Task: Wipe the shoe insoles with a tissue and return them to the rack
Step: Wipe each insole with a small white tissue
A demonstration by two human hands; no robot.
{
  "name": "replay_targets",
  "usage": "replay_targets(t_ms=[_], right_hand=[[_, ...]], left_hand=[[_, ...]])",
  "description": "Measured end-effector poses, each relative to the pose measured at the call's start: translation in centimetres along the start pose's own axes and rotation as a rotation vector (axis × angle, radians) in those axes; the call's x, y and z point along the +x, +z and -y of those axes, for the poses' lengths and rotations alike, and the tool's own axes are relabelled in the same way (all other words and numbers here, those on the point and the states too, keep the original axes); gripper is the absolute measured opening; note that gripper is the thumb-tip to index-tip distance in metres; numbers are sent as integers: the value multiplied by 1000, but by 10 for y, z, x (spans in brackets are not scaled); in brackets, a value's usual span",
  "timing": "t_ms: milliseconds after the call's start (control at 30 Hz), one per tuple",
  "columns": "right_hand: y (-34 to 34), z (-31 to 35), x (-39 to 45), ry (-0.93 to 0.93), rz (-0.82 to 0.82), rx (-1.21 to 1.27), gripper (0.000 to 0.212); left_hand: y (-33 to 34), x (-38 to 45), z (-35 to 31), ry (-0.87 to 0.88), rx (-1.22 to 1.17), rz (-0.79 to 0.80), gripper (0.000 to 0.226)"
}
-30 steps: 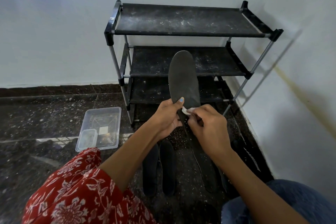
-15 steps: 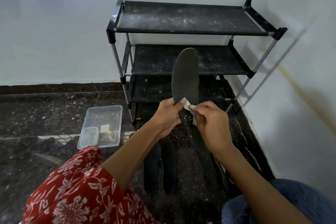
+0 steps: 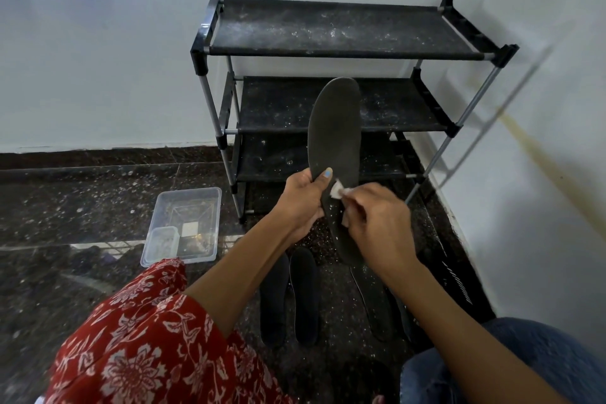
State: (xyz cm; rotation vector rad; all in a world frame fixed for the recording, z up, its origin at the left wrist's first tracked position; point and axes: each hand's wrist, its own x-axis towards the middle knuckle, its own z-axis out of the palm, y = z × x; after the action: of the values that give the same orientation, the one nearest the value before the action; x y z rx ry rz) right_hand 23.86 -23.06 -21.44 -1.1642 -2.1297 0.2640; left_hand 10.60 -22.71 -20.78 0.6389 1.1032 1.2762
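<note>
Two hands are working on one dark insole (image 3: 334, 141) in front of the rack (image 3: 341, 29). It is standing nearly upright, long axis running up and slightly left, toe end reaching over the middle shelf, heel end hiding behind the right wrist. The left hand (image 3: 303, 198) is gripping its left edge, thumb curling over the face. The right hand (image 3: 373, 220) is pinching a white tissue (image 3: 336, 189) against the insole's middle; half a second ago it was pressing at much the same spot. More insoles (image 3: 303, 295) are lying on the floor (image 3: 82, 207) below, just beside a clear tub (image 3: 187, 223), leaving open floor further left
</note>
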Motion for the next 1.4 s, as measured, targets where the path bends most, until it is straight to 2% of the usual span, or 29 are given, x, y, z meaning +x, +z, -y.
replay_targets(t_ms=[100, 233, 400, 533, 567, 700, 733, 833, 900, 1000, 1033, 1133, 1200, 1300, 1333, 1400], right_hand=[[4, 6, -6, -83, 94, 25, 19], [-1, -6, 7, 41, -84, 72, 15], [6, 8, -8, -87, 151, 84, 20], [-1, -8, 5, 54, -40, 82, 14], [0, -6, 4, 53, -28, 79, 14], [5, 8, -9, -72, 197, 132, 14], [4, 6, -6, -59, 176, 128, 13], [-3, -7, 5, 80, -45, 101, 12], [-2, -2, 3, 56, -5, 94, 12], [2, 7, -8, -41, 178, 134, 14], [1, 4, -7, -23, 162, 133, 14], [-7, -9, 3, 112, -46, 116, 13], [-6, -6, 0, 68, 20, 124, 13], [-2, 6, -12, -26, 272, 172, 12], [-3, 4, -11, -15, 273, 170, 12], [-10, -6, -2, 72, 145, 157, 12]], left_hand=[[-2, 1, 0, 7, -12, -33, 19], [-2, 1, -1, -16, 11, -20, 20], [-2, 2, 0, -2, 6, -62, 18], [-3, 0, -1, -24, 23, -35, 18], [-3, 0, -1, -22, 26, -37, 18], [-5, 2, 0, 1, 8, -76, 18], [-6, 1, 0, -6, 11, -69, 19], [-6, -1, -1, -26, 44, -34, 19], [-6, 0, -1, -23, 49, -35, 19], [-6, 2, 2, -20, 39, -65, 18], [-6, 2, 2, -26, 41, -62, 18], [-5, 2, 1, -27, 58, -37, 18], [-4, 2, 1, -23, 52, -41, 18], [-4, 3, 3, 1, 14, -69, 18], [-5, 3, 4, -3, 10, -63, 18], [-4, 1, 2, -30, 41, -22, 17]])
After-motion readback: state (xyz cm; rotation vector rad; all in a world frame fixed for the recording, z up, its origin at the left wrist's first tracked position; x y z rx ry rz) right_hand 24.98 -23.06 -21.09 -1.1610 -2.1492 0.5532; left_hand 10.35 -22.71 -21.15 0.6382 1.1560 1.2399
